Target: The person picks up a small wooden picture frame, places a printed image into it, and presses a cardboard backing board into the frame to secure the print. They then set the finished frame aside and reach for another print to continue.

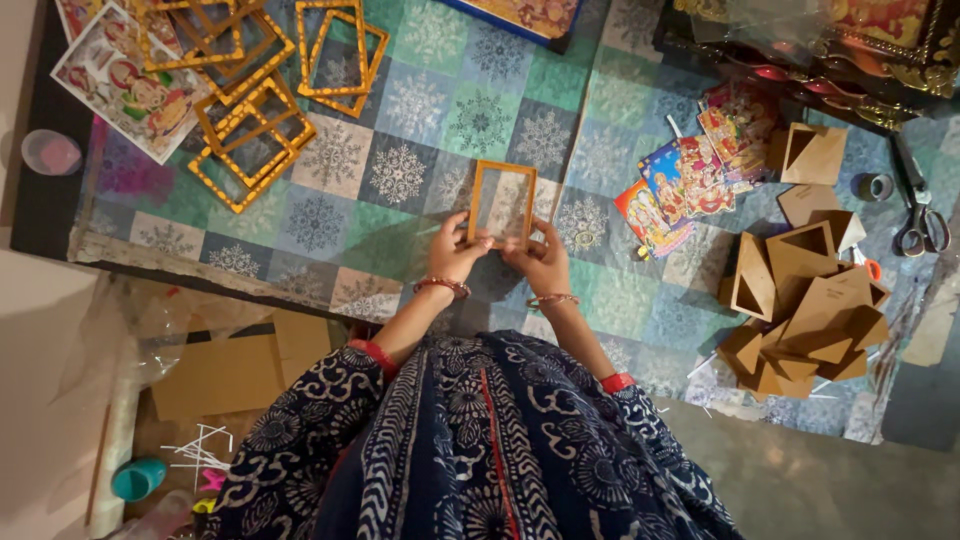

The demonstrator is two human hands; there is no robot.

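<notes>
Head view, one item in hand: small frame (502, 203), orange-edged, upright rectangle, empty in the middle so the patterned cloth (420, 120) shows through. Left hand (455, 250) grips its lower left edge, fingers curled shut on the rim, thumb across the front; right hand (540, 258) grips the lower right edge likewise, fingers closed on it. Both wrists carry bangles. Frame sits at centre, lifted just above the cloth. At 10 to 11 o'clock: frame stack (250, 90), same orange kind, loosely overlapped, beside a print sheet (125, 85). At 2 o'clock: colour prints (690, 170), fanned. At 3 to 4 o'clock: backing boards (805, 300), brown, with triangular cut-outs, heaped. Scissors (920, 215) at far 3 o'clock, tape roll (875, 186) just beside. Risk, as judged: the hold is only on the bottom corners, so the thin frame could twist, tip forward or slip from the fingertips.
</notes>
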